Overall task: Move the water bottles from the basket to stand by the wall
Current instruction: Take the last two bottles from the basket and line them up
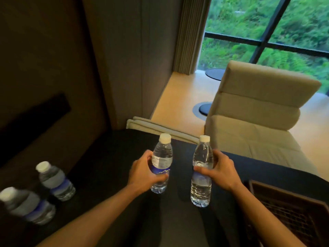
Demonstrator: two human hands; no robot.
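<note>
My left hand point(143, 172) grips a clear water bottle point(162, 157) with a white cap and blue label, held upright above the dark table point(110, 157). My right hand point(219, 172) grips a second, similar water bottle point(202, 186), also upright above the table. Two more water bottles stand on the table at the left by the dark wall point(44, 68): one point(57, 181) nearer the middle, the other point(26, 205) at the lower left edge of the view. The dark woven basket point(292, 213) sits at the lower right, partly cut off; I see nothing inside it.
A beige lounge chair point(252, 125) stands past the table's far right edge. A folded beige cloth point(160, 128) lies beyond the far edge. A large window point(267, 32) and a curtain point(192, 32) are at the back, over a wooden floor point(178, 97).
</note>
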